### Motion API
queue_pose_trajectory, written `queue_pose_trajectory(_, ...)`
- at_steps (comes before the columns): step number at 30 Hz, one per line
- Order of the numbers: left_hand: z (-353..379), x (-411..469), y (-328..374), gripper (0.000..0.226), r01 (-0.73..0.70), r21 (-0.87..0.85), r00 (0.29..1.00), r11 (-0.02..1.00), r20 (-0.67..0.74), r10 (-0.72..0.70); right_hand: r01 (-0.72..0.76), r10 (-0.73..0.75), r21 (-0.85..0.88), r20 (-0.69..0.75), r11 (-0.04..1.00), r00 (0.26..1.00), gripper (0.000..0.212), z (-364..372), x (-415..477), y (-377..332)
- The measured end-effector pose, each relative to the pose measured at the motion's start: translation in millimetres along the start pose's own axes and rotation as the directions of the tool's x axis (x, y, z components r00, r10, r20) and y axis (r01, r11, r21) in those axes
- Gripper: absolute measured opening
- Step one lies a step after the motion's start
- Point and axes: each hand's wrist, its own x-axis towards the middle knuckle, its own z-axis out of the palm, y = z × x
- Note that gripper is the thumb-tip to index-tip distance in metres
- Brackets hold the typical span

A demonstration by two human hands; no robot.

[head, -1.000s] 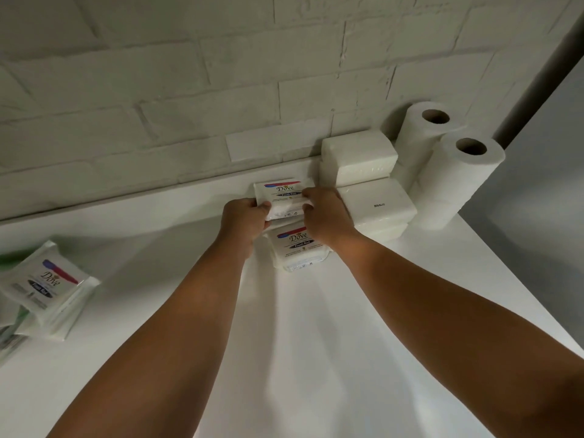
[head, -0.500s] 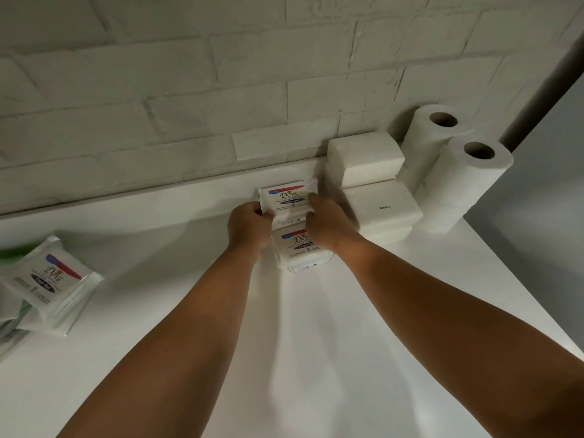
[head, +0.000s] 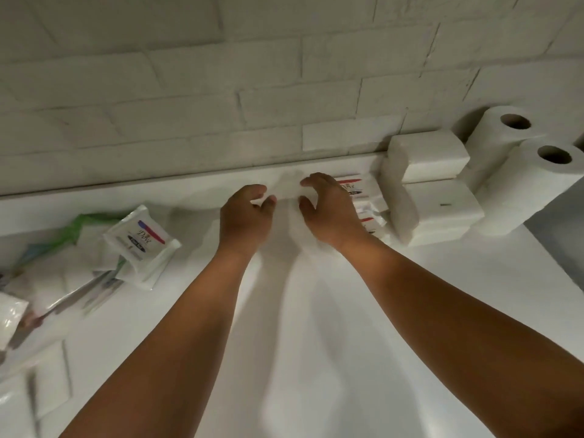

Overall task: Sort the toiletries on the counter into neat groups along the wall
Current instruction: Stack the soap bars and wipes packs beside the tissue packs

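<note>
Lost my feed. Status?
Both hands, left and right, open, empty. Dove packs grouped beside tissue packs. Loose Dove pack left, unsorted.

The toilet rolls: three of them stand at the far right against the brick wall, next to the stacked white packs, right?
Not three. The head view shows two toilet rolls, standing at the far right by the brick wall, next to the stacked white packs.

counter (head: 316,358) front bare, clutter (head: 79,267) left
</note>
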Motion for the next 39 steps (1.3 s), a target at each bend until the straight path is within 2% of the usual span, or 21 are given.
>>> queue_pose_trajectory(5, -69.5, -0.1, -49.9, 0.031, 0.032, 0.087, 0.999, 0.996, -0.022, -0.03, 0.012, -0.018, 0.065, 0.093, 0.998, 0.995, 0.032, 41.0, -6.0, -54.1)
queue_pose_trajectory(10, -130.6, 15.8, -108.6, 0.037, 0.044, 0.261, 0.999, 0.964, -0.019, -0.04, -0.112, 0.08, 0.122, 0.24, 0.986, 0.967, 0.035, 89.8, -13.7, -102.3)
queue_pose_trajectory(16, -186.6, 48.5, -164.3, 0.054, 0.086, 0.392, 0.995, 0.916, 0.006, -0.096, -0.226, 0.202, -0.006, 0.477, 0.974, 0.856, 0.046, 151.3, -21.2, -146.2)
queue_pose_trajectory(19, -202.3, 64.7, -181.2, 0.061, 0.039, 0.457, 0.995, 0.889, 0.062, -0.075, -0.292, 0.259, -0.014, 0.506, 0.956, 0.823, 0.036, 176.6, -25.7, -160.1)
queue_pose_trajectory(21, -208.9, 74.0, -188.4, 0.065, 0.031, 0.474, 0.99, 0.88, 0.11, -0.093, -0.378, 0.303, 0.043, 0.515, 0.925, 0.802, 0.035, 191.0, -28.2, -168.8)
queue_pose_trajectory(24, -212.5, 80.3, -195.6, 0.073, 0.052, 0.475, 0.972, 0.878, 0.179, -0.154, -0.488, 0.339, 0.154, 0.544, 0.859, 0.768, 0.035, 206.2, -30.4, -177.2)
queue_pose_trajectory(27, -214.0, 83.9, -205.7, 0.073, 0.024, 0.499, 0.963, 0.866, 0.222, -0.155, -0.568, 0.379, 0.224, 0.55, 0.792, 0.745, 0.031, 216.6, -32.2, -186.3)
queue_pose_trajectory(30, -215.6, 81.8, -202.7, 0.064, -0.021, 0.479, 0.965, 0.878, 0.239, -0.108, -0.628, 0.422, 0.259, 0.549, 0.734, 0.721, 0.028, 221.8, -34.0, -194.7)
queue_pose_trajectory(33, -214.6, 79.5, -197.4, 0.046, -0.048, 0.451, 0.968, 0.891, 0.241, -0.07, -0.698, 0.464, 0.281, 0.579, 0.658, 0.67, 0.026, 224.3, -37.3, -201.1)
queue_pose_trajectory(36, -217.2, 74.4, -192.1, 0.041, 0.027, 0.401, 0.969, 0.916, 0.214, -0.122, -0.679, 0.461, 0.265, 0.565, 0.685, 0.685, 0.026, 226.7, -39.3, -199.0)
queue_pose_trajectory(39, -218.7, 71.0, -191.0, 0.036, 0.112, 0.233, 0.944, 0.966, 0.28, -0.177, -0.685, 0.45, 0.282, 0.578, 0.672, 0.68, 0.017, 224.3, -42.5, -195.5)
